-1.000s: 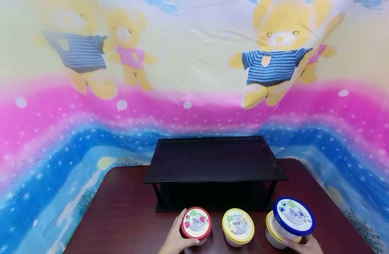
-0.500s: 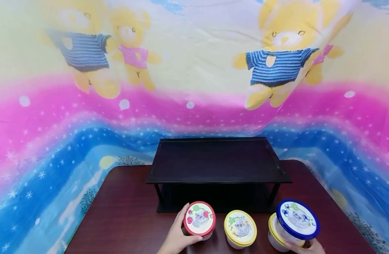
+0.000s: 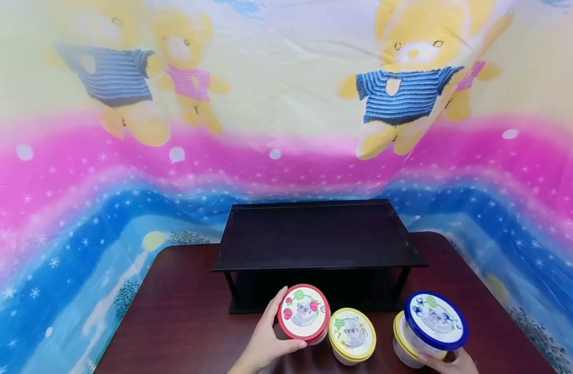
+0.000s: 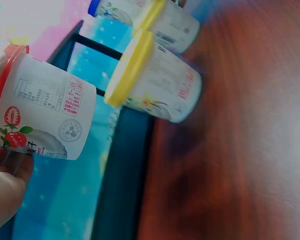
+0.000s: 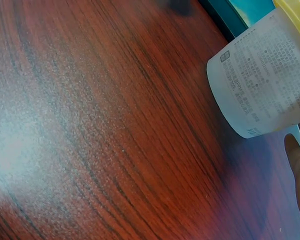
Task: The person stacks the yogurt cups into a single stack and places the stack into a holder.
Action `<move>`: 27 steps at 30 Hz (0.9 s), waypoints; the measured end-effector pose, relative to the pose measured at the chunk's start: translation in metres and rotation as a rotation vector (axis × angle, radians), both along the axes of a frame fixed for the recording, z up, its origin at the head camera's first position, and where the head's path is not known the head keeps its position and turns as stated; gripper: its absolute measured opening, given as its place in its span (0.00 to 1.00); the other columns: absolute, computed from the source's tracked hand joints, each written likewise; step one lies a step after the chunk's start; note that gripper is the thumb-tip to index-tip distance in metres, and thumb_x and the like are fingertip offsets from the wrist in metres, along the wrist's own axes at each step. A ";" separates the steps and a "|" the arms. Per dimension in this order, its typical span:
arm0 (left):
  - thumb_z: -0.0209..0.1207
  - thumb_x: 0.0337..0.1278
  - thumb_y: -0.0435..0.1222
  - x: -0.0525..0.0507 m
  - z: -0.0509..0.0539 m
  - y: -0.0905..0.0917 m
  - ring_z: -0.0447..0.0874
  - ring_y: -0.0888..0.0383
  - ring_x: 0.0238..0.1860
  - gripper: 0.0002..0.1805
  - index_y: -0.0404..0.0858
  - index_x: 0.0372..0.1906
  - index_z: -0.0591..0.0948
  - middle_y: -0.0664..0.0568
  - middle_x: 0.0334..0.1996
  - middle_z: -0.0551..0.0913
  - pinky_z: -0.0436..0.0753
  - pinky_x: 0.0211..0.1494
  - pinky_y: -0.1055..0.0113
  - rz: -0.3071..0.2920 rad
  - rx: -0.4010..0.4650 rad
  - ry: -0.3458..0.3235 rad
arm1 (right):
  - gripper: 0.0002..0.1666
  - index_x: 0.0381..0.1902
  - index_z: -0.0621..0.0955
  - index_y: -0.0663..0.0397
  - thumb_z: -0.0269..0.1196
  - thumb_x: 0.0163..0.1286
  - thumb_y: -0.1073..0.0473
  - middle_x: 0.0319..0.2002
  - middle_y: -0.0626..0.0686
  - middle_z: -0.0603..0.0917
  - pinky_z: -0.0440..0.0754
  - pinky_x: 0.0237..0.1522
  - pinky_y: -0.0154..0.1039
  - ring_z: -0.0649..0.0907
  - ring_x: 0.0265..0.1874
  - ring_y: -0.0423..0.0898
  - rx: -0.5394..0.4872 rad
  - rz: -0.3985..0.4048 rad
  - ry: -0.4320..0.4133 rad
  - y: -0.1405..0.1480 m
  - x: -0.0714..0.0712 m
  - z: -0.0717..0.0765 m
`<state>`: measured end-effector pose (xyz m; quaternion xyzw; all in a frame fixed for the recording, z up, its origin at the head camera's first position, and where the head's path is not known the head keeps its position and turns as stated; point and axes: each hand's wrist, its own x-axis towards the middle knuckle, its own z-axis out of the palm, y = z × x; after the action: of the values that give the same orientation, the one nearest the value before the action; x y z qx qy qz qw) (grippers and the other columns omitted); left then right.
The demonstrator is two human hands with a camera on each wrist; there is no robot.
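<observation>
My left hand (image 3: 266, 337) grips a white tub with a red lid (image 3: 304, 313), strawberries printed on it. In the left wrist view this red-lidded tub (image 4: 47, 105) is off the table and level with the top of a yellow-lidded tub (image 4: 165, 82). That tub (image 3: 352, 332) stands just to its right in the head view. Further right, my right hand (image 3: 452, 362) holds a blue-lidded tub (image 3: 436, 319), printed with blueberries, above a second yellow-lidded tub (image 3: 402, 343). Whether those two touch is hidden. The right wrist view shows the lower tub's white side (image 5: 260, 75) beside my thumb.
A low black two-tier shelf (image 3: 319, 236) stands behind the tubs, with a lower shelf under its top board. The dark red wooden table (image 3: 174, 311) extends to both sides. A printed cloth (image 3: 267, 104) with teddy bears hangs behind.
My left hand has lifted the red-lidded tub and moved it up and to the right, closer to the middle yellow-lidded tub. My right hand and the blue-lidded tub stay nearly in place.
</observation>
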<state>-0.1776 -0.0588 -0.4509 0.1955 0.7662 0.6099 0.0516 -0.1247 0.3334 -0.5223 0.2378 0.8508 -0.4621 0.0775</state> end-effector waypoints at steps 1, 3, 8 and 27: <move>0.69 0.30 0.44 0.000 0.004 0.002 0.57 0.55 0.58 0.51 0.58 0.64 0.52 0.56 0.61 0.57 0.63 0.55 0.63 -0.003 0.001 0.005 | 0.57 0.58 0.54 0.70 0.65 0.43 0.38 0.49 0.71 0.68 0.73 0.33 0.42 0.74 0.41 0.55 0.004 0.001 -0.002 0.001 0.000 0.000; 0.69 0.30 0.44 -0.001 0.011 0.007 0.57 0.56 0.58 0.51 0.59 0.64 0.52 0.58 0.60 0.58 0.62 0.55 0.61 -0.013 0.006 0.020 | 0.58 0.59 0.53 0.70 0.65 0.44 0.38 0.50 0.72 0.66 0.72 0.34 0.43 0.73 0.42 0.57 0.014 0.012 -0.002 0.002 0.000 0.001; 0.69 0.31 0.37 0.000 0.041 0.020 0.59 0.56 0.57 0.51 0.52 0.65 0.53 0.54 0.61 0.58 0.64 0.55 0.62 -0.082 0.060 0.036 | 0.58 0.59 0.50 0.73 0.63 0.47 0.38 0.52 0.73 0.64 0.72 0.37 0.45 0.70 0.46 0.61 0.021 0.044 0.014 0.005 0.000 0.002; 0.69 0.31 0.32 -0.012 0.101 0.066 0.54 0.60 0.60 0.51 0.44 0.65 0.53 0.51 0.61 0.58 0.56 0.60 0.61 -0.211 0.038 0.192 | 0.60 0.58 0.50 0.75 0.64 0.45 0.37 0.51 0.74 0.64 0.71 0.37 0.45 0.70 0.46 0.61 0.016 0.033 0.008 0.002 0.000 0.002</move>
<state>-0.1898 0.0072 -0.3499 0.3333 0.7313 0.5939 0.0382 -0.1248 0.3350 -0.5203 0.2225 0.8586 -0.4550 0.0798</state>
